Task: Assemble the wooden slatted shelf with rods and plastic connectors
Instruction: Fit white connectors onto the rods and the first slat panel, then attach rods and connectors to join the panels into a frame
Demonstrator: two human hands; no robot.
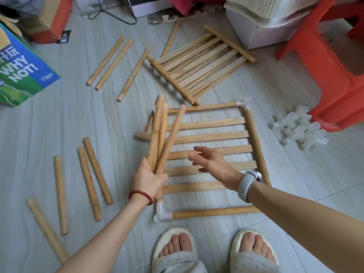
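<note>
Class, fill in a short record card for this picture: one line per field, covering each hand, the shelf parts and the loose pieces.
Left hand: grips a bundle of wooden rods
Right hand: open, empty, above the framed slatted panel
Corner connectors: white, fitted on the frame
Second slatted panel: on the floor, unframed
Spare connectors: piled by the red stool

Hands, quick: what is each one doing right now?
Left hand: closed around a bundle of wooden rods.
Right hand: open, fingers spread, holding nothing, above the slatted shelf.
</note>
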